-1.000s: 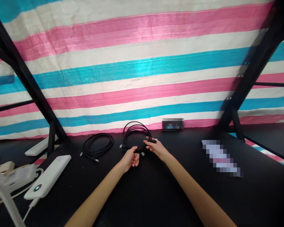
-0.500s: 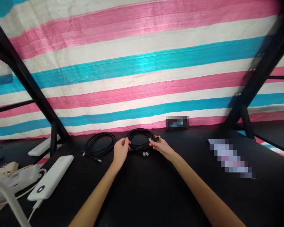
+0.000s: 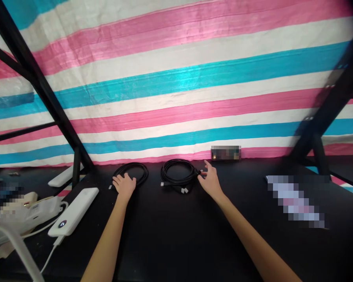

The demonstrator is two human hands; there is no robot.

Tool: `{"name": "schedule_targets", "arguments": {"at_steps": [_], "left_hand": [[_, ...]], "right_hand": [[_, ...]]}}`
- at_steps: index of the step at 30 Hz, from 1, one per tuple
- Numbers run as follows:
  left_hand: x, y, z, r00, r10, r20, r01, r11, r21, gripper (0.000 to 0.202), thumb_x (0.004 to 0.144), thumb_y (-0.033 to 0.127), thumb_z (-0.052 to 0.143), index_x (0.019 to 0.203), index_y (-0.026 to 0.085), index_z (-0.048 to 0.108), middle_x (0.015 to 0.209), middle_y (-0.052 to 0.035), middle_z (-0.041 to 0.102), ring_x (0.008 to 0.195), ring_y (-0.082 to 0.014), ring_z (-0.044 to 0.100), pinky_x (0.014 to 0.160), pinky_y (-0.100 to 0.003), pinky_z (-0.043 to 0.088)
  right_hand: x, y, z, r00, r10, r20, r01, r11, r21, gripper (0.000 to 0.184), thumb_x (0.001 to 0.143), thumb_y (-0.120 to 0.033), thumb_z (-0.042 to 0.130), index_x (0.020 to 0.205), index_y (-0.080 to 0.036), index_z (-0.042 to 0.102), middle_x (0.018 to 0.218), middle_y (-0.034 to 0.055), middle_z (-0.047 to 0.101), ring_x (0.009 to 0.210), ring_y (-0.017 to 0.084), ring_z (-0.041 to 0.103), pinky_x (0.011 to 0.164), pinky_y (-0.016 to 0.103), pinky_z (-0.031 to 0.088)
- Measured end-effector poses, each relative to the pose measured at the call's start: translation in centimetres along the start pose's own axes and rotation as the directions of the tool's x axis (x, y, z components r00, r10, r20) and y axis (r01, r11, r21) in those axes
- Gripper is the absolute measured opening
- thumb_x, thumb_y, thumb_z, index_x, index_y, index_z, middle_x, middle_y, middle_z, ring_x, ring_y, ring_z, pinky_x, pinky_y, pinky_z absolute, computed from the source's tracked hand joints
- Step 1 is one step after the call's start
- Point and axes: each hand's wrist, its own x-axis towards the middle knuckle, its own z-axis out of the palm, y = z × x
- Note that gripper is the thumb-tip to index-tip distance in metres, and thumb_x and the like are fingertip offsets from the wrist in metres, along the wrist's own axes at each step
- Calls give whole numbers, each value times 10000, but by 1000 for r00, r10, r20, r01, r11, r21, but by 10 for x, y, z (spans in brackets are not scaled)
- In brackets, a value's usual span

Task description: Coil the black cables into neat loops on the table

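Left cable coil (image 3: 146, 172) and right cable coil (image 3: 181, 182) both look basically wound on the table (image 3: 170, 235), just plug ends (image 3: 162, 184) left loose, left hand (image 3: 125, 187) spread wide over one (can't tell if touching), right hand (image 3: 211, 182) loosely splayed beside the other.

Left black cable (image 3: 144, 178): flat coil, partly hidden. Right black cable (image 3: 177, 182): flat coil, apart, pale connectors (image 3: 182, 190) on near side.

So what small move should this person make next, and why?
Perhaps close the left hand around the left cable coil: it is open over that coil's near side, while the right cable coil lies looped beside the open right hand.
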Motion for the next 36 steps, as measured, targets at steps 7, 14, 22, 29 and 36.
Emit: {"name": "schedule_targets", "arguments": {"at_steps": [7,14,22,29,36], "left_hand": [[8,-16,5,975,-107,-195,87,990,-108,574,746,216,496,1295,74,410,1344,-313,318,1184,-454,386,879,-524,316],[15,-32,-4,971,-194,-137,179,977,-111,565,703,254,546,1219,46,449,1218,-330,434,1143,-457,409,840,-517,328],[7,-23,-20,993,-59,-104,33,971,-237,572,715,154,483,1277,124,377,1176,-215,518,1095,-357,494,846,-441,391],[3,-15,-17,999,-40,-30,34,986,-165,573,718,209,508,1260,55,402,1195,-247,514,1144,-375,453,909,-459,352],[7,-18,-14,996,-78,-39,66,964,-256,361,647,215,514,978,86,577,1168,-254,533,1158,-418,426,938,-509,298]], "right_hand": [[0,3,3,1000,15,-24,-17,998,-64,533,667,-168,512,1200,-174,505,1083,112,466,953,220,581,924,418,436],[-1,0,1,1000,-10,-20,9,997,-71,489,669,-172,512,1157,-167,536,1049,105,493,971,221,560,950,401,411],[-2,-7,-1,999,-22,-43,21,999,-36,442,656,-168,506,1093,-172,569,1015,97,519,896,207,583,865,389,453],[-2,-6,-1,999,-15,-35,14,1000,-25,403,655,-171,504,1050,-175,584,1011,96,522,863,195,589,828,375,467],[-2,-4,1,999,-36,-31,35,999,-37,360,657,-183,510,1005,-181,601,1001,88,529,866,200,586,811,375,473]]}}
